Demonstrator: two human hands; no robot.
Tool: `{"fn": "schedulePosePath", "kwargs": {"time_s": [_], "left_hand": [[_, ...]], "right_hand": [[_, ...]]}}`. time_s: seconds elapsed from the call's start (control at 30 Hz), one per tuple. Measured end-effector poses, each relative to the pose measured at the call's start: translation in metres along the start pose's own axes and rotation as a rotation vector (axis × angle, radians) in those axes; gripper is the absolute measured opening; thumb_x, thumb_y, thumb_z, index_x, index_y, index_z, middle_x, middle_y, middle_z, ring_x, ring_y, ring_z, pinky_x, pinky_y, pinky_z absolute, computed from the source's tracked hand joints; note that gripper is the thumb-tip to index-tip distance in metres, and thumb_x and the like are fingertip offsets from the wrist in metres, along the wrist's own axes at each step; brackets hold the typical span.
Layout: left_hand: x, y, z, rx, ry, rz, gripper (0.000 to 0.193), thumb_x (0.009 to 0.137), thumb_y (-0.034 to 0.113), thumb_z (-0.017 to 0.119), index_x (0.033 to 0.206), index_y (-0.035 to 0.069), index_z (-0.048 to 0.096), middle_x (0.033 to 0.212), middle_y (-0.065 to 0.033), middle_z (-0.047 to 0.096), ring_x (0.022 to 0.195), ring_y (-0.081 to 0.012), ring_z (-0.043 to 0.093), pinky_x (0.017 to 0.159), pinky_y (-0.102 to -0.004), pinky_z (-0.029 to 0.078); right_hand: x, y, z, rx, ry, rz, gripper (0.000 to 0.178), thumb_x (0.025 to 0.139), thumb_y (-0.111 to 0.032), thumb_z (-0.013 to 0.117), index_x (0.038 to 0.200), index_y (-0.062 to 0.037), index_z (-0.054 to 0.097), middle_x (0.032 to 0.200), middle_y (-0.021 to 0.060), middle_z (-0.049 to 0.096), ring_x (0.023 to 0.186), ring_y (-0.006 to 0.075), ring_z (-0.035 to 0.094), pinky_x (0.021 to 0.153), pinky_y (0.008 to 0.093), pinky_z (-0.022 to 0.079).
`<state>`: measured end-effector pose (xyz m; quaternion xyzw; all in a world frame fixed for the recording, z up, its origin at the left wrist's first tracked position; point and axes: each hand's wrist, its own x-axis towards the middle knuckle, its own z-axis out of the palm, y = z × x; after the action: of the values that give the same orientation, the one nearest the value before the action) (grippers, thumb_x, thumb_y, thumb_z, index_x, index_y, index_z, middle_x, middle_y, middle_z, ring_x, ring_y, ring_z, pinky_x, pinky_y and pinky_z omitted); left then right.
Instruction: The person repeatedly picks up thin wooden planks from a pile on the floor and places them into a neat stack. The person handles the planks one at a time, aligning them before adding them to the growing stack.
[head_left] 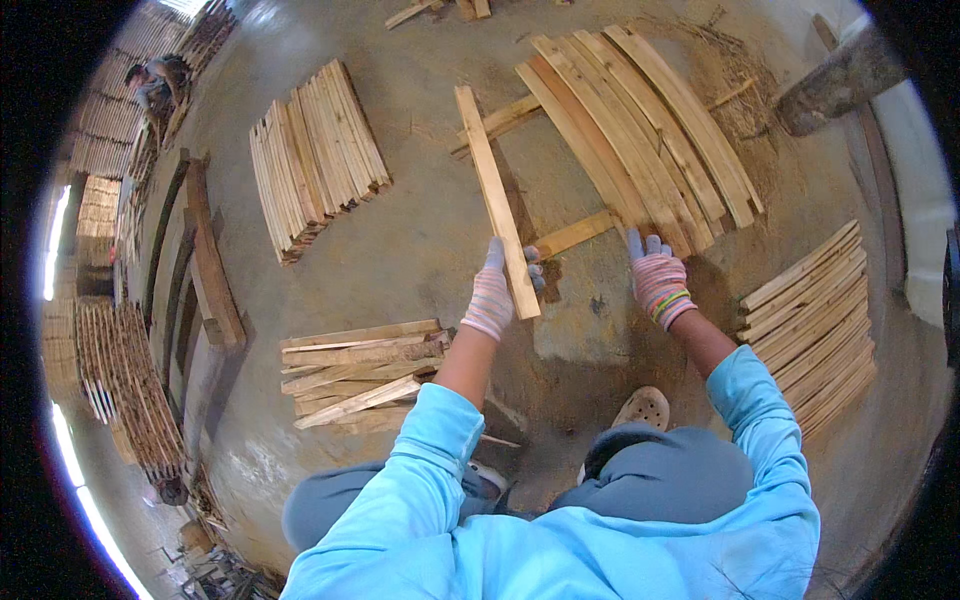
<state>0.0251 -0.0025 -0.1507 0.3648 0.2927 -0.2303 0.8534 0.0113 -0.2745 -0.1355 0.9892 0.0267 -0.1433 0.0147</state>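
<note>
My left hand (491, 296), in a striped glove with grey fingertips, is closed round the near end of a pale wooden plank (492, 190), which points away from me. To its right, several planks (640, 130) lie side by side across two wooden crosspieces, a far one (506, 121) and a near one (574, 236). At the near ends of those planks is my right hand (661, 283), gloved the same way, with fingers stretched forward and holding nothing. Its fingertips are at the plank ends; whether they touch the wood I cannot tell.
A neat stack of planks (318, 160) lies at the far left, a looser pile (360, 372) at the near left, and another stack (812, 330) at the right. Heavy beams (212, 255) stand farther left. A thick post (840, 85) rises at the far right. Another person (160, 85) crouches far left.
</note>
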Motion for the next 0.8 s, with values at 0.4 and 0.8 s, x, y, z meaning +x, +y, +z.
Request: {"fn": "schedulePosePath", "kwargs": {"time_s": [0.4,0.8], "left_hand": [[0.024,-0.032,-0.005,0.391,0.107,0.154,0.032,0.104,0.032,0.052,0.124,0.007,0.055,0.099,-0.0102,0.066,0.082,-0.0219,0.065,0.075,-0.0392,0.056],[0.003,-0.004,0.026,1.586,0.208,0.011,0.099,0.088,0.061,0.064,0.159,0.01,0.016,0.134,-0.0346,0.055,0.126,-0.0445,0.055,0.105,-0.0477,0.044]], "right_hand": [[0.022,0.05,0.03,1.298,-0.43,-0.029,0.072,0.078,-0.001,0.074,0.144,0.0028,0.046,0.124,0.0123,0.067,0.109,0.0207,0.064,0.095,0.0341,0.052],[0.013,0.041,0.005,1.518,-0.727,0.007,0.054,0.086,-0.004,0.072,0.137,-0.0009,0.054,0.117,0.0079,0.069,0.099,0.02,0.068,0.087,0.0381,0.057]]}}
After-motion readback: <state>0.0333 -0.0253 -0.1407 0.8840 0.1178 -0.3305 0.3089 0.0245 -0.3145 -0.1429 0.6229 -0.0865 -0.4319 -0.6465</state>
